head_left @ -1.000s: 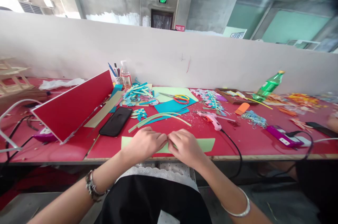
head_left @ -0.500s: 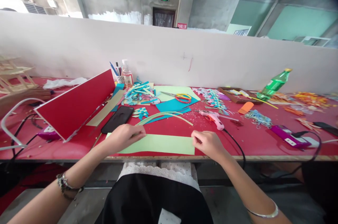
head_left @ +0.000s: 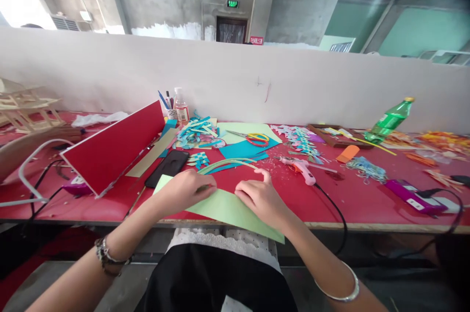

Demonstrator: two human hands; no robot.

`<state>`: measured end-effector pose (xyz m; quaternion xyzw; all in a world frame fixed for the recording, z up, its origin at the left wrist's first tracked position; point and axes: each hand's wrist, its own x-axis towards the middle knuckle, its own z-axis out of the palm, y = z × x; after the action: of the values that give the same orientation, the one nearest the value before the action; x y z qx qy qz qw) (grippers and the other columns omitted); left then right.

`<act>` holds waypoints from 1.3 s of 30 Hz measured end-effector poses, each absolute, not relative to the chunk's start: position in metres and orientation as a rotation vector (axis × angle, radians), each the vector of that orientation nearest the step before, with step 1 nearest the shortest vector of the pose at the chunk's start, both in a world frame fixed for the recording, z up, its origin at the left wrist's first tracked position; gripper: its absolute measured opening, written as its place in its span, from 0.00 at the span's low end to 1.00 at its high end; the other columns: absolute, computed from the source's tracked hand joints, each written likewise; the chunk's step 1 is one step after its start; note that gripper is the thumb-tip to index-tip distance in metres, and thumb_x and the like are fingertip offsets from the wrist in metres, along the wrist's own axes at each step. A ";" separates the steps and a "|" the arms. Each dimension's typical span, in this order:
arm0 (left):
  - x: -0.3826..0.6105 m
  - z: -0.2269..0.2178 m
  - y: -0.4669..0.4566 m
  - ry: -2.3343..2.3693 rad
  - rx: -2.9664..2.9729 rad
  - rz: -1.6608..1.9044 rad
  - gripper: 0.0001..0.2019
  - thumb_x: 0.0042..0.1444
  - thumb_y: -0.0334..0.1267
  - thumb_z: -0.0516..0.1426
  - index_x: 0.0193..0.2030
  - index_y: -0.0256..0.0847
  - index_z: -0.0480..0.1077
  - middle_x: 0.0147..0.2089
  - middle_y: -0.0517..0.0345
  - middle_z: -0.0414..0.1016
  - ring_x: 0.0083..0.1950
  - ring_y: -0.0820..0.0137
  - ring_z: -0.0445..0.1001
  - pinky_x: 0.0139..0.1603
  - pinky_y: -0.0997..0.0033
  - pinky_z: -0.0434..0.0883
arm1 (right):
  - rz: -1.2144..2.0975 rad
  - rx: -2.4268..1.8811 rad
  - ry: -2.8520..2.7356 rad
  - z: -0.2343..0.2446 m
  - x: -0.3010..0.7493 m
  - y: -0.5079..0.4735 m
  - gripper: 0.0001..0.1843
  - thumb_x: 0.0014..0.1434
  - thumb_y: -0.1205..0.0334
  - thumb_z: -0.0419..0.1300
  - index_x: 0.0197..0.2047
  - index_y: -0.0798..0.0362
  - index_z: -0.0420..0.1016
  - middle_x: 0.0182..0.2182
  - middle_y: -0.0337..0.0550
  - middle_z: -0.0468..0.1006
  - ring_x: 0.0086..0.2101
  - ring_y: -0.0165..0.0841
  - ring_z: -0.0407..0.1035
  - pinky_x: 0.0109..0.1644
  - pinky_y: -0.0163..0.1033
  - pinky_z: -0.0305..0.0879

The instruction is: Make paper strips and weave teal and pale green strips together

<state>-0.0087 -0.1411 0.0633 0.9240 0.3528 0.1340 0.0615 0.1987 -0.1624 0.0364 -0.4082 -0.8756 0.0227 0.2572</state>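
A pale green paper strip (head_left: 223, 208) is bent and tilted over the front edge of the red table. My left hand (head_left: 193, 189) pinches its far edge left of the middle. My right hand (head_left: 257, 194) grips the same edge right of the middle, thumb and fingers closed, one finger raised. Just beyond my hands lie thin green and blue paper strips (head_left: 235, 161). A small woven blue and green paper piece (head_left: 198, 159) rests near a black phone (head_left: 167, 169). Scissors (head_left: 253, 138) with red and yellow handles lie on blue paper (head_left: 238, 149).
A pink glue gun (head_left: 301, 170) with a black cable lies right of my hands. A red board (head_left: 113, 148) leans at the left. Paper scraps (head_left: 198, 132), a green bottle (head_left: 391, 118), a purple power strip (head_left: 414, 198) and an orange piece (head_left: 348, 153) sit farther out.
My right hand has moved left, closer to my left hand. The green paper has lifted and bent, its right end now hanging past the table edge. The view has shifted slightly.
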 end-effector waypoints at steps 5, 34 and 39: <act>-0.001 0.059 -0.141 1.140 2.870 0.452 0.11 0.57 0.39 0.46 0.31 0.41 0.67 0.21 0.64 0.67 0.24 0.75 0.64 0.25 0.78 0.55 | 0.293 -1.085 -2.269 0.035 0.201 -0.159 0.07 0.59 0.61 0.46 0.36 0.53 0.63 0.33 0.41 0.71 0.33 0.28 0.65 0.42 0.36 0.57; -0.083 0.057 -0.120 1.517 3.328 0.457 0.14 0.57 0.36 0.43 0.24 0.39 0.63 0.18 0.61 0.66 0.21 0.74 0.63 0.26 0.73 0.56 | 0.701 -1.302 -2.304 0.042 0.271 -0.155 0.16 0.58 0.56 0.45 0.25 0.54 0.67 0.21 0.37 0.67 0.24 0.27 0.61 0.28 0.31 0.55; -0.016 0.055 -0.147 1.277 3.027 0.633 0.26 0.50 0.48 0.52 0.54 0.41 0.56 0.49 0.51 0.68 0.46 0.66 0.67 0.41 0.71 0.62 | 0.672 -1.162 -2.433 0.049 0.250 -0.159 0.15 0.59 0.57 0.46 0.30 0.52 0.70 0.24 0.37 0.72 0.25 0.27 0.64 0.31 0.31 0.56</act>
<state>-0.0161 -0.1470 0.0549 0.9000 0.3798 0.1881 -0.1021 0.2501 -0.1587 0.0486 -0.4113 -0.8612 0.2380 0.1802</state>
